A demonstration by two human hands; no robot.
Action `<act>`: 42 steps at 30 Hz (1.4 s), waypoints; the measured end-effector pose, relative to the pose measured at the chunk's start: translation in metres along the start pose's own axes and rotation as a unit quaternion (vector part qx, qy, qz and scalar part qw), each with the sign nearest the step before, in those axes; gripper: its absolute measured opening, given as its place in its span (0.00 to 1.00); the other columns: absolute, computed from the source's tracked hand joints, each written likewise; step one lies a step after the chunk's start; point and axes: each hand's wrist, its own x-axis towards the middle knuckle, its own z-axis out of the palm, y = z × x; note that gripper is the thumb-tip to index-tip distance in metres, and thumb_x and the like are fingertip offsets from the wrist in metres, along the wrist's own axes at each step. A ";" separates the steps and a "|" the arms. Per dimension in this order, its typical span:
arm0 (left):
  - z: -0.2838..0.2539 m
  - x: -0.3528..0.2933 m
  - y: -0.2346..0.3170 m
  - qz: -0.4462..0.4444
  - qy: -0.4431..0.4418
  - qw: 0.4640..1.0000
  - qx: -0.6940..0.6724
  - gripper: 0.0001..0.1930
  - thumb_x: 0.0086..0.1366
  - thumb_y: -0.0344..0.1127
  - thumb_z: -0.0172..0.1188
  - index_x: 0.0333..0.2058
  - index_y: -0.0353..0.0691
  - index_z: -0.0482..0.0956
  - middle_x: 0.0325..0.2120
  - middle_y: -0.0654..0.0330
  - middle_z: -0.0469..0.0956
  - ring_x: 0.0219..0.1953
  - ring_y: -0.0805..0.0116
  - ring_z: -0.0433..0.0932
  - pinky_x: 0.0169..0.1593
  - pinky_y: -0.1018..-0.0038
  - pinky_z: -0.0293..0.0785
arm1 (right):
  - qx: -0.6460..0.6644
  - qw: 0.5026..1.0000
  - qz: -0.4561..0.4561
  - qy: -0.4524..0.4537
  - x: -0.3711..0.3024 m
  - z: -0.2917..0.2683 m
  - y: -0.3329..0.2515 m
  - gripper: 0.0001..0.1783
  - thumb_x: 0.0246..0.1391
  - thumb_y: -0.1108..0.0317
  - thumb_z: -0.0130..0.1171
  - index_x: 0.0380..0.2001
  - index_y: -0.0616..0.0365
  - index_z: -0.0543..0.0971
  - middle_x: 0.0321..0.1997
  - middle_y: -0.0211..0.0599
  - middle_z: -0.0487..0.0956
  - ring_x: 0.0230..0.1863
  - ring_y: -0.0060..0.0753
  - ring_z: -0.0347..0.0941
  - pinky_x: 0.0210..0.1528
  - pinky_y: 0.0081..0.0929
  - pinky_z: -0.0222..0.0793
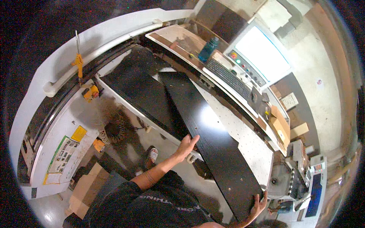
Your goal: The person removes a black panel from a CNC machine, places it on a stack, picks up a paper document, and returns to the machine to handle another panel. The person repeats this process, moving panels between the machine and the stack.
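Observation:
A long black panel [213, 133] with a few drilled holes lies slantwise over a white, hole-dotted table [249, 152]. My left hand [186, 147] grips its near long edge around the middle, thumb on top and the other fingers partly hidden. At the panel's right end, my right hand [259, 206] holds the corner with its fingers bent against the edge. A second black board [142, 95] lies flat to the left, partly covered by the first panel's far end.
Beyond the table, a shelf carries a keyboard [228, 78], a dark bottle [208, 49] and a lit monitor [262, 53]. Cardboard pieces [279, 127] stand to its right. A yellow air gun [78, 62] hangs at left, near a coiled hose [116, 125].

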 end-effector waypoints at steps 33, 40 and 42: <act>0.327 -0.049 -0.180 -0.194 -0.348 0.906 0.146 0.14 0.74 0.45 0.61 0.39 0.42 0.69 0.30 0.65 0.75 0.29 0.77 0.70 0.33 0.73 0.69 | -0.180 0.902 0.187 0.346 -0.146 -0.267 0.214 0.37 0.62 0.69 0.66 0.73 0.52 0.67 0.72 0.23 0.71 0.23 0.14 0.43 0.24 0.22 0.49; 0.349 -0.055 -0.221 -0.266 -0.369 0.838 0.302 0.15 0.77 0.44 0.54 0.48 0.35 0.72 0.37 0.58 0.83 0.36 0.72 0.81 0.36 0.72 0.77 | -0.044 0.893 0.240 0.378 -0.162 -0.207 0.270 0.42 0.61 0.70 0.68 0.73 0.66 0.60 0.76 0.50 0.61 0.72 0.46 0.60 0.75 0.43 0.52; 0.338 -0.056 -0.216 -0.316 -0.456 0.783 0.281 0.16 0.78 0.45 0.52 0.49 0.35 0.72 0.40 0.57 0.84 0.39 0.71 0.82 0.37 0.71 0.78 | -0.022 0.886 0.306 0.348 -0.173 -0.195 0.295 0.44 0.59 0.68 0.70 0.72 0.67 0.60 0.73 0.50 0.64 0.70 0.46 0.63 0.73 0.43 0.56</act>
